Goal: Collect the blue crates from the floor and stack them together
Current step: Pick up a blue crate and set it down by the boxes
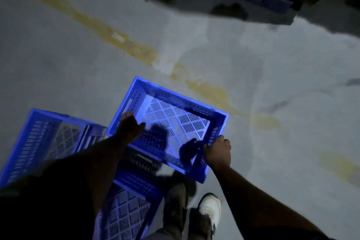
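Observation:
An empty blue slotted crate (175,107) is held above the grey floor in the middle of the view. My left hand (129,125) grips its near-left rim, fingers curled over the edge. My right hand (219,151) grips its near-right corner rim. A second blue crate (44,136) sits at the left, tilted on its side wall. A third blue crate (126,210) lies below the held one, near my legs, partly hidden by my left arm.
A worn yellow line (124,45) runs diagonally across the concrete floor. A dark pallet with blue blocks (272,2) and stacked goods stands at the top. My shoe (209,208) is at the bottom centre. Open floor spreads to the right.

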The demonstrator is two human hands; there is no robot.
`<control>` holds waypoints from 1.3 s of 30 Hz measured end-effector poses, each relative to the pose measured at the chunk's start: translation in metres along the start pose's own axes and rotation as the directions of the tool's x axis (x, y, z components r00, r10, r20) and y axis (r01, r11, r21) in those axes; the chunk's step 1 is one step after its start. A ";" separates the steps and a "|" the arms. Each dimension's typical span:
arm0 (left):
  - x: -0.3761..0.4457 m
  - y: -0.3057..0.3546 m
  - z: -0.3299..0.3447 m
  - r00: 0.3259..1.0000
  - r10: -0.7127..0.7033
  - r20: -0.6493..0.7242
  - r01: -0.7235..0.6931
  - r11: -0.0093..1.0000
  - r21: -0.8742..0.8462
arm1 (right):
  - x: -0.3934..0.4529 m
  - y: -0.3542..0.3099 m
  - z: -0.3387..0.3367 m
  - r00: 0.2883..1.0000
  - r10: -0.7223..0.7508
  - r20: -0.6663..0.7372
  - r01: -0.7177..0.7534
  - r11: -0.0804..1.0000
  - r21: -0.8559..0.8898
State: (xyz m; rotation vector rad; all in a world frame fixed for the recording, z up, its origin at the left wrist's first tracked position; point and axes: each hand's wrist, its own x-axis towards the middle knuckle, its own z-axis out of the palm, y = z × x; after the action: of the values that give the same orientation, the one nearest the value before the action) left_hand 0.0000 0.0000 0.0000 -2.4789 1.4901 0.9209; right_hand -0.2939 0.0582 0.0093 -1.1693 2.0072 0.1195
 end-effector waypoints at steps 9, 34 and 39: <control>0.080 -0.036 0.050 0.982 -0.157 -0.100 0.172 0.973 0.155 | 0.049 0.007 0.100 0.984 0.079 -0.157 -0.091 0.993 -0.077; 0.001 0.035 0.145 0.983 -0.029 -0.182 -0.004 0.984 -0.176 | 0.104 0.129 0.072 0.890 0.214 -0.403 -0.276 0.956 -0.103; -0.023 0.059 0.164 0.976 -0.080 -0.201 -0.002 0.926 -0.377 | 0.080 0.155 0.079 0.873 0.196 -0.446 -0.221 0.975 -0.003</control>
State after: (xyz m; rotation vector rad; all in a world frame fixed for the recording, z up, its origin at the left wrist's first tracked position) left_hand -0.1295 0.0500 -0.1086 -2.9536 1.4273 1.0487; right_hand -0.3874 0.1263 -0.1434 -1.0770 2.5487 0.0132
